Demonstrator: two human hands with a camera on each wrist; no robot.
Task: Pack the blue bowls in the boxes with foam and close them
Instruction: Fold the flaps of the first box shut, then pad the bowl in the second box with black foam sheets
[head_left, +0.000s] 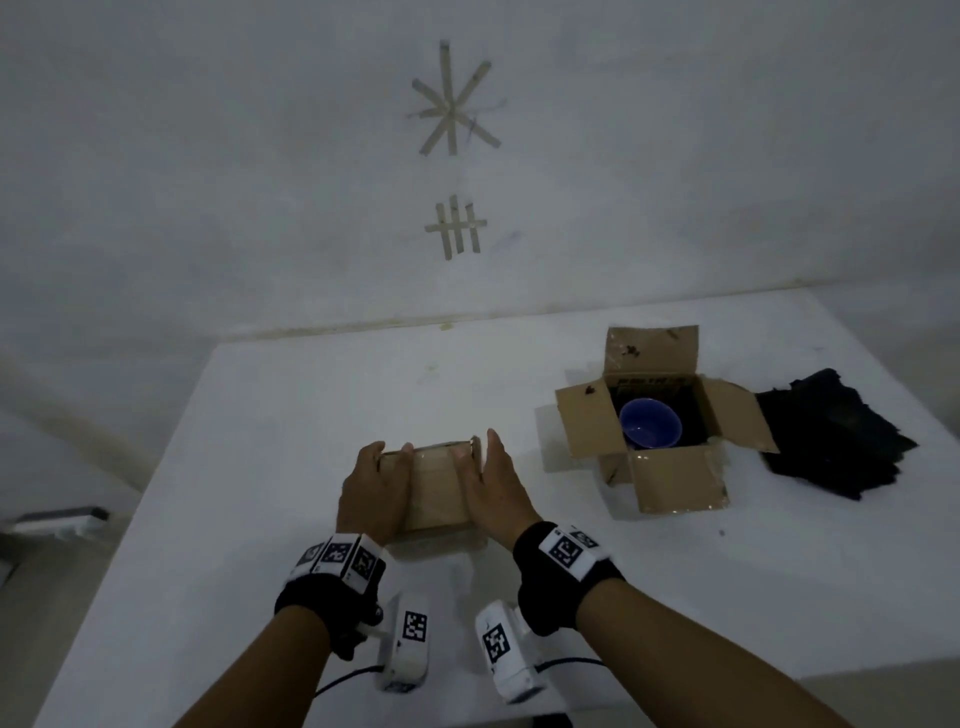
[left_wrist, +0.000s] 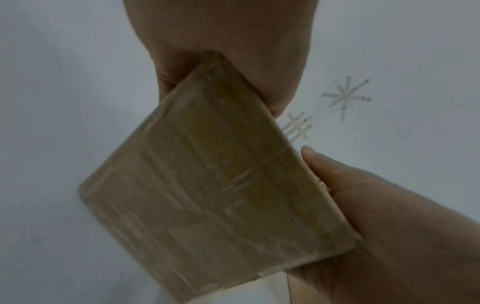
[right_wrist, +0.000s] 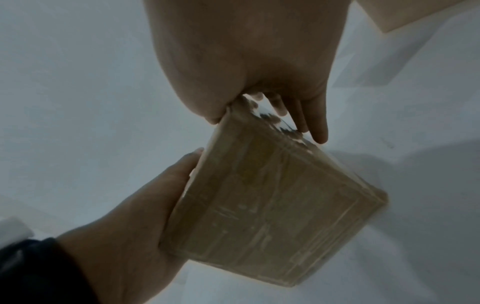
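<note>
A closed, taped cardboard box is held between both hands near the table's front middle. My left hand grips its left side, fingers curled over the far edge. My right hand grips the right side, thumb on top and fingers down the side. A faint shadow lies under the box. To the right stands an open box with its flaps spread, a blue bowl sitting upright in black foam inside it.
A pile of black foam sheets lies right of the open box, near the edge of the white table. The wall behind carries tape marks. A grey object sits off the table's left side.
</note>
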